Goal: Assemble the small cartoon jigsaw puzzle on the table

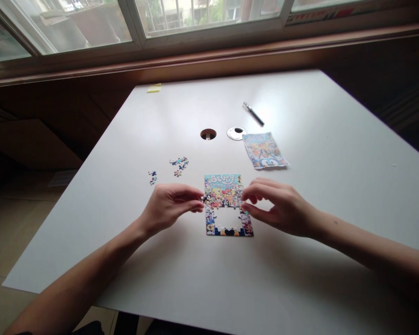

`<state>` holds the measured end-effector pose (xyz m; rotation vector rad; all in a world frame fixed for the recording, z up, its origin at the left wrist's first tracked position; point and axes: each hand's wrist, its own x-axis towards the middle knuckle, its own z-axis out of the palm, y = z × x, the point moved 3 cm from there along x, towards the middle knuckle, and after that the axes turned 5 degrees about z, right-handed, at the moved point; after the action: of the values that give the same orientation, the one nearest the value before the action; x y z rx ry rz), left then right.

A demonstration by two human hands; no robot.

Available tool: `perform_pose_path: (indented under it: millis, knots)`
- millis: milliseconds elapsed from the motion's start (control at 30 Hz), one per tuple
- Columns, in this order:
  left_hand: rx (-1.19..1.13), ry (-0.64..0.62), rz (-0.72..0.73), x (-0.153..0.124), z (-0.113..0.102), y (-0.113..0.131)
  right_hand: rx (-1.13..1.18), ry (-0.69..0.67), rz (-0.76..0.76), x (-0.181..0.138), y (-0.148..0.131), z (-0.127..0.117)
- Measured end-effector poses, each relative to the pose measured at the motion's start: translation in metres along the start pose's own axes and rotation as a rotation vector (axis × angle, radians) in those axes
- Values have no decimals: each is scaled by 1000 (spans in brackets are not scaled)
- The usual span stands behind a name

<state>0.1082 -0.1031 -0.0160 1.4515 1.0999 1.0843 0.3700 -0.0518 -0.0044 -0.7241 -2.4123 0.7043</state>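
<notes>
Left hand (167, 204), right hand (279, 207), unfinished puzzle (226, 204), white table (335, 186)
</notes>
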Motion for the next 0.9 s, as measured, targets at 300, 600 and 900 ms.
perform_pose_path:
  millis: [300, 600, 900]
  knots:
    - [-91, -47, 42, -6, 18, -4, 273, -9, 23, 36, -28, 33]
    - [-197, -20, -24, -6, 23, -11, 321, 28, 121, 32, -23, 37]
    - [605, -102, 558, -2, 16, 0, 102, -69, 198, 29, -10, 18]
